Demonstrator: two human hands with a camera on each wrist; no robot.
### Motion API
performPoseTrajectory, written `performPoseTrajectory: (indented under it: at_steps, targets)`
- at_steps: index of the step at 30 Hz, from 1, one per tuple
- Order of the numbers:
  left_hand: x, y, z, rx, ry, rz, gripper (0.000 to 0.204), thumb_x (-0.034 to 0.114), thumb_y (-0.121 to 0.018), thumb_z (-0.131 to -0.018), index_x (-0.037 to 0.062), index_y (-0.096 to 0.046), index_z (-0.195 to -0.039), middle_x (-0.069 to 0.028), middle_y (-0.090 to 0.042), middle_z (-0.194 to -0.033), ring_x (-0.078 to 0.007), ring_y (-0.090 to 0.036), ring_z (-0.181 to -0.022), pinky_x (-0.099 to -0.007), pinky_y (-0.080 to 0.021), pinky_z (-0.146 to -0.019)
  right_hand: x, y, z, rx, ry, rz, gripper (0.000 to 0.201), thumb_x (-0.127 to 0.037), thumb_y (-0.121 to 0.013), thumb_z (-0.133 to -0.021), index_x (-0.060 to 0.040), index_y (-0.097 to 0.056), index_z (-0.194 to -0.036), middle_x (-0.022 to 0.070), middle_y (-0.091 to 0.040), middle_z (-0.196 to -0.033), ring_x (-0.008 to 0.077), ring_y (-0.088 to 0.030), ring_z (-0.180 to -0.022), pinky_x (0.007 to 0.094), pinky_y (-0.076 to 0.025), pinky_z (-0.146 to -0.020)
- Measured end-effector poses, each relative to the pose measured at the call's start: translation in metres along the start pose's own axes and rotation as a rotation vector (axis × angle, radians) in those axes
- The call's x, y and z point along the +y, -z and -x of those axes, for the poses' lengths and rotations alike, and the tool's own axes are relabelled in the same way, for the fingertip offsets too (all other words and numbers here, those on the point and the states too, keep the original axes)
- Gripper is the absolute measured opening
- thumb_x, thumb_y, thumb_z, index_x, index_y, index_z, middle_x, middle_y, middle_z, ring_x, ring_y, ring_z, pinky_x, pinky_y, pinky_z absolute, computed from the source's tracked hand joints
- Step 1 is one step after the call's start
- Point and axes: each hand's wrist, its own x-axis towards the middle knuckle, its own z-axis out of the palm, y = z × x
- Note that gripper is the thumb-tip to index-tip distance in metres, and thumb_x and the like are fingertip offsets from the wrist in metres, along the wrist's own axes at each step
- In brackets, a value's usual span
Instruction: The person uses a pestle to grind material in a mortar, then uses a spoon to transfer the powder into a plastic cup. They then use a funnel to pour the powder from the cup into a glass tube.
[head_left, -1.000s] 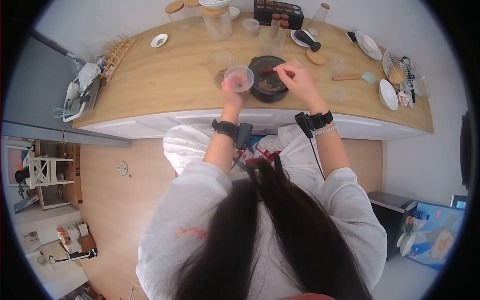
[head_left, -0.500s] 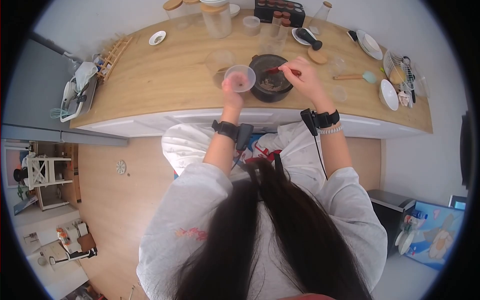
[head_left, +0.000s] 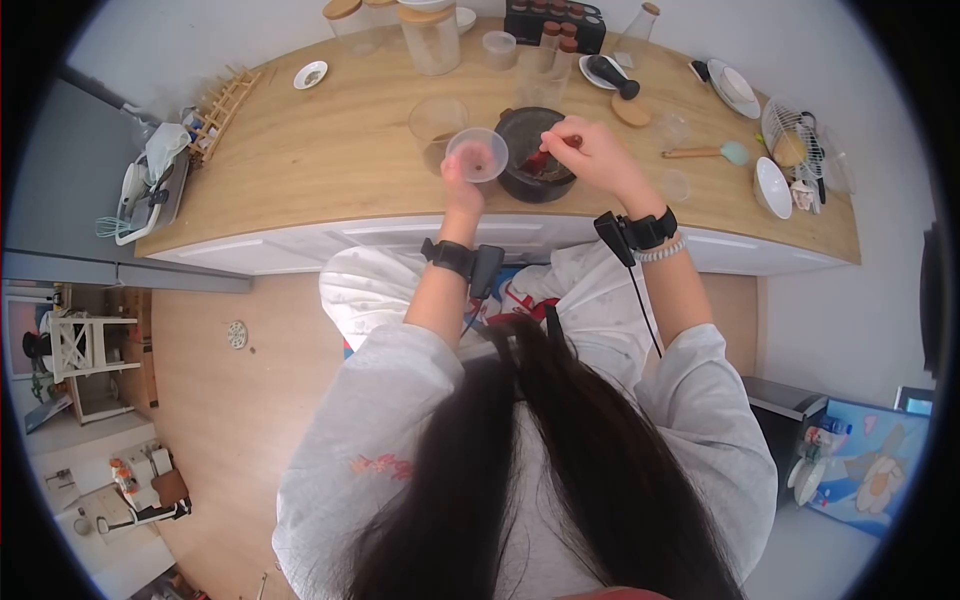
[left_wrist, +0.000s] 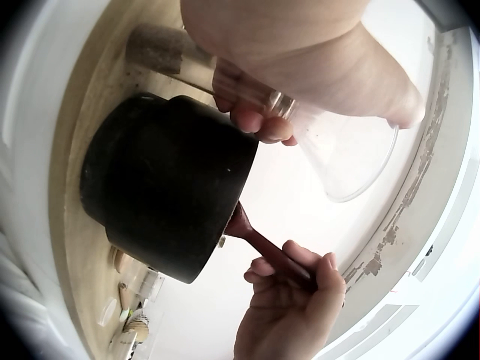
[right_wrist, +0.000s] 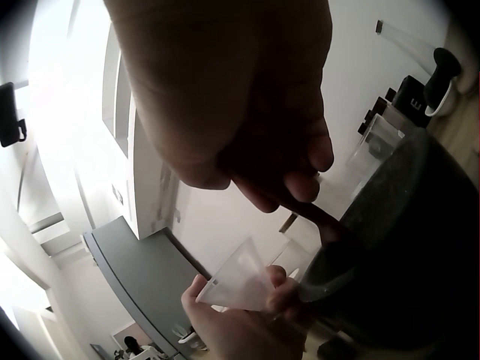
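- While the right hand (head_left: 597,160) pinches the red-brown spoon (left_wrist: 259,242) by its handle, the spoon's head is down inside the black bowl (left_wrist: 165,180), standing on the desk (head_left: 300,150).
- Watch the angle: spoon slanting down and leftward from those fingers, clear funnel (left_wrist: 345,154) just beyond the bowl's left side!
- Nearer that funnel, the left hand (head_left: 462,190) grips its narrow end, wide mouth upward.
- Slim-handled, dark red spoon; any load, hard to tell.

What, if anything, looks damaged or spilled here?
In the left wrist view, the pale band beyond the right hand looks damaged: ragged brownish patches mar it, perhaps flaking paint. No clear spill around the black pot.
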Motion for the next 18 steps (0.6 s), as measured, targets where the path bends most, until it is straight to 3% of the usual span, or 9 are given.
performPoseTrajectory:
  at_steps: [2, 5, 16, 18]
  targets:
    - [0.001, -0.001, 0.000, -0.011, -0.007, -0.003, 0.062, 0.059, -0.036, -0.081, 0.0003, -0.056, -0.077, -0.0066, -0.055, -0.068, -0.0160, -0.053, -0.058, -0.0265, -0.042, -0.050, 0.010, 0.000, -0.004, 0.006, -0.162, -0.116, 0.028, -0.024, -0.052, -0.088, 0.0011, -0.063, -0.081, 0.0028, -0.057, -0.064, 0.0096, -0.050, -0.060, 0.0240, -0.040, -0.055]
    - [0.000, -0.001, 0.000, -0.005, -0.006, 0.007, 0.061, 0.058, -0.037, -0.081, 0.0001, -0.056, -0.078, -0.0068, -0.055, -0.069, -0.0163, -0.053, -0.058, -0.0267, -0.042, -0.050, 0.012, -0.002, -0.008, 0.153, -0.262, -0.302, 0.034, -0.027, -0.052, -0.088, 0.0022, -0.061, -0.074, 0.0036, -0.059, -0.064, 0.0077, -0.050, -0.055, 0.0250, -0.040, -0.052]
    - [-0.002, 0.000, -0.001, -0.045, -0.003, 0.078, 0.061, 0.059, -0.038, -0.081, 0.0006, -0.055, -0.079, -0.0070, -0.055, -0.070, -0.0164, -0.052, -0.055, -0.0265, -0.040, -0.048, 0.063, -0.005, -0.020, 0.327, -0.455, -0.579, 0.037, -0.027, -0.048, -0.089, 0.0024, -0.062, -0.073, 0.0083, -0.058, -0.058, 0.0114, -0.053, -0.048, 0.0220, -0.041, -0.045]
    - [0.001, -0.003, 0.000, -0.019, 0.023, 0.003, 0.064, 0.063, -0.031, -0.080, 0.0029, -0.053, -0.076, -0.0066, -0.054, -0.067, -0.0157, -0.050, -0.055, -0.0260, -0.038, -0.049, 0.067, -0.005, -0.020, 0.342, -0.475, -0.630, 0.037, -0.027, -0.047, -0.089, 0.0032, -0.062, -0.074, 0.0093, -0.058, -0.057, 0.0119, -0.053, -0.048, 0.0219, -0.041, -0.044]
